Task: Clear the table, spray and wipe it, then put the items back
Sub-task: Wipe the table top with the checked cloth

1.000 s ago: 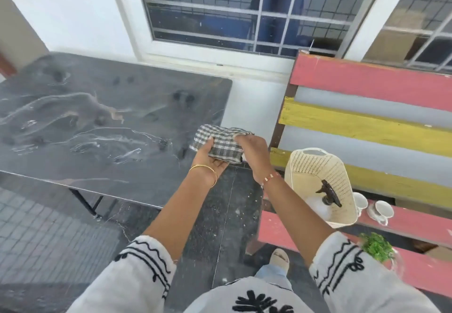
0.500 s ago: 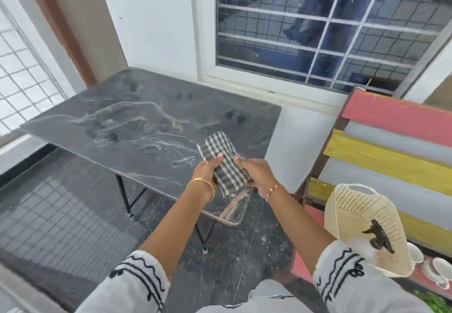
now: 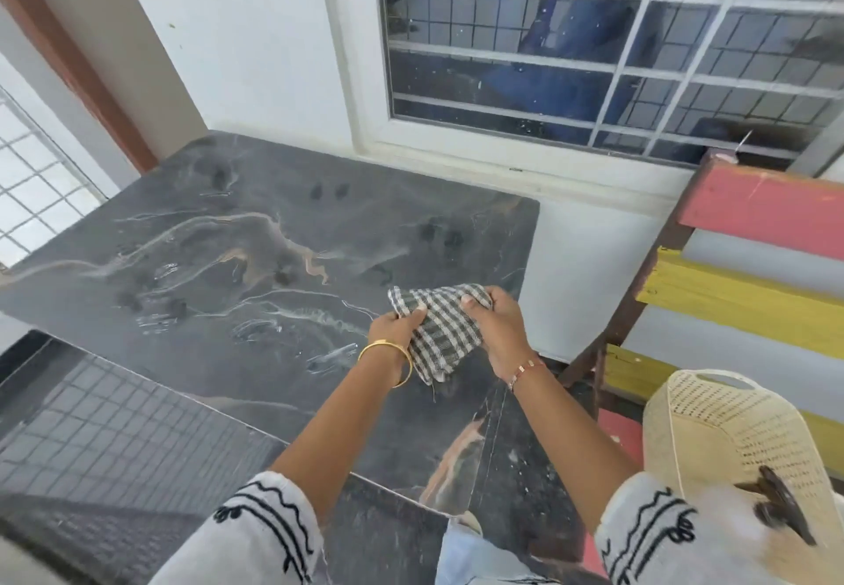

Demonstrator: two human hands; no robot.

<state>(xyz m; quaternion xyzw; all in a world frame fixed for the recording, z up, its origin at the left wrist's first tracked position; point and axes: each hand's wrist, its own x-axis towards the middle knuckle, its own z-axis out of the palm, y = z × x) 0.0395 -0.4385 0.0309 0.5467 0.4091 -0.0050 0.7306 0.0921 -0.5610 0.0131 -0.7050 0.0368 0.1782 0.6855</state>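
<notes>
From the head camera I see the cloth [image 3: 440, 326], a checked one, held up in the air just over the near right part of the desk [image 3: 237, 274]. The left hand [image 3: 395, 322] pinches its left side with thumb and fingers. The right hand [image 3: 495, 326] has its fingers curled round the right side. So both grips are clamped on the cloth, and one corner hangs down between the wrists.

I think the cloth is very light and soft. It bends and bunches up, so it will not break and will not slip much. The best place to take it is in a bunched or folded part, so a flat pad faces down for wiping. A loose corner would only flap about.

The desk top is dark, smooth and shiny with pale streaks and wet-looking marks. I think the cloth will slide on it with little push. Nothing else stands on the part of the desk that I can see.

Some things are hard to see. The basket [image 3: 730, 443] on the right is cut off by the edge and by the sleeve. A dark thing [image 3: 776, 504] in it looks like a spray top, but it is blurry and I cannot be sure. The desk's far left end runs out of view. My arms cover part of its near edge. I cannot tell how the cloth is folded inside the hands.
</notes>
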